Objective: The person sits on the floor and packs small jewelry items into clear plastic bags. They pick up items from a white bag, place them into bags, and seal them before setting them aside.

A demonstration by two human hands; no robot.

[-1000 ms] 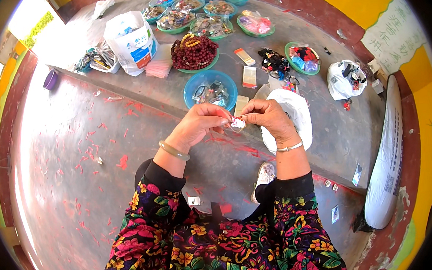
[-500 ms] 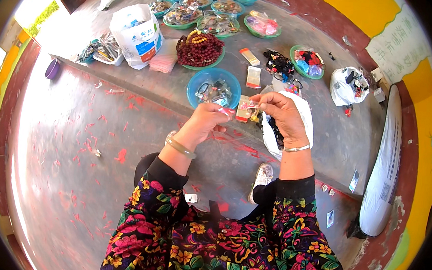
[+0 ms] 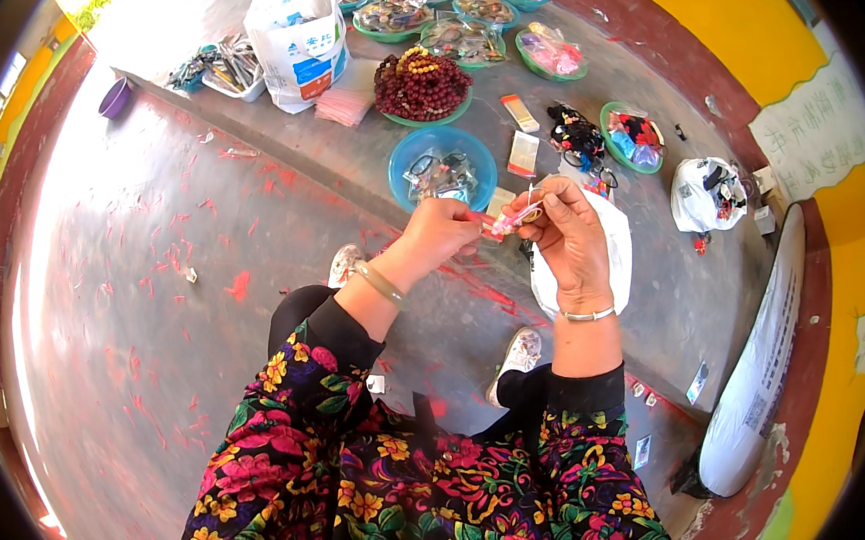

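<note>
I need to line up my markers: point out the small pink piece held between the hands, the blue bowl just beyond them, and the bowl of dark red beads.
pink piece point(image 3: 504, 222), head view, on its middle between the fingertips.
blue bowl point(image 3: 407, 157), head view, on its left rim.
bowl of dark red beads point(image 3: 420, 87), head view, on the bead heap.

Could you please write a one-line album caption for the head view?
Both hands, left hand and right hand, pinch a small pink piece above a blue bowl.

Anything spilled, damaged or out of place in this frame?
Nothing spilled. Both hands, left hand and right hand, pinch a small pink piece between them. The bowls, such as the blue bowl, sit upright. The floor shows scattered red marks and scraps.
</note>
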